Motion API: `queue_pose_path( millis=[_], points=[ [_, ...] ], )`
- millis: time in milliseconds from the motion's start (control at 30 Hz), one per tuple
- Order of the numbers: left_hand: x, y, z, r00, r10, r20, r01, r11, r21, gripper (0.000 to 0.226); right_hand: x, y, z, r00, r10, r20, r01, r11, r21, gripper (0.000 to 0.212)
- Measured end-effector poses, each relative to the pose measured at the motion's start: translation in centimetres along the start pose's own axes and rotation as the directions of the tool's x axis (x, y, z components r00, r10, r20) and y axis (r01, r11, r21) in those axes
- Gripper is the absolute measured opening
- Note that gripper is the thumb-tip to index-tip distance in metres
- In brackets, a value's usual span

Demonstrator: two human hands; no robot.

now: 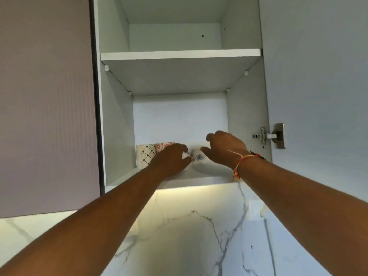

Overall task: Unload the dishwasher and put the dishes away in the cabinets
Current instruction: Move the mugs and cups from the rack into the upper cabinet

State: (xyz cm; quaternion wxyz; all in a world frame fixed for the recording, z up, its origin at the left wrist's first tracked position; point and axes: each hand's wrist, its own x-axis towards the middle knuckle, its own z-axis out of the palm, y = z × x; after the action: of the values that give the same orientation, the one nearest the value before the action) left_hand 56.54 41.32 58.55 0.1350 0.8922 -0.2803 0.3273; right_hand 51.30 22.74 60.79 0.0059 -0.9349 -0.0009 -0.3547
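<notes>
Two mugs (146, 156) (left corner), shelf (180, 54) overhead, hinge (268, 135) right

- the small cup (197, 157) with blue marks is mostly hidden between the left hand (171, 160) and the right hand (224, 149), and its shape is blurred.
- whether either hand grips the cup or only touches it cannot be told.
- the red-patterned mug (163, 146) shows only its top above the left hand.
- the diamond-patterned mug (145, 155) has its lower right corner covered by the left wrist.
- the left forearm (95, 222) and the right forearm (298, 196) are cut off at the frame's edges.
- the cabinet (115, 116) runs past the top edge.
</notes>
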Motion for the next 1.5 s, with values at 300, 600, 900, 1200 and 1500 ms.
queue_pose_path(
  millis=[300,600,900,1200,1500],
  points=[
    [-12.7,7.9,-1.2,0.928,0.331,-0.17,-0.305,0.938,0.165,0.037,-16.6,0.1,-3.9,0.993,-0.003,-0.118,0.004,1.0,0.005,0.055],
    [-28.1,20.3,4.3,0.9,0.412,0.141,-0.418,0.908,0.018,0.055,-37.3,4.7,-4.1,0.991,0.059,0.118,-0.042,0.989,-0.14,0.059],
    [-42.9,39.7,10.0,0.746,0.5,0.439,-0.466,0.864,-0.193,0.067,-62.3,14.0,-7.4,0.837,0.34,0.429,-0.292,0.94,-0.176,0.062],
    [-56.9,51.5,16.7,0.422,0.545,0.724,-0.402,0.829,-0.39,0.067,-84.7,19.8,-10.6,0.505,0.584,0.635,-0.595,0.769,-0.233,0.054],
    [-62.0,52.8,26.5,0.28,0.423,0.862,-0.235,0.9,-0.366,0.06,-95.7,19.7,-5.4,0.288,0.621,0.729,-0.786,0.588,-0.19,0.063]
  ],
)
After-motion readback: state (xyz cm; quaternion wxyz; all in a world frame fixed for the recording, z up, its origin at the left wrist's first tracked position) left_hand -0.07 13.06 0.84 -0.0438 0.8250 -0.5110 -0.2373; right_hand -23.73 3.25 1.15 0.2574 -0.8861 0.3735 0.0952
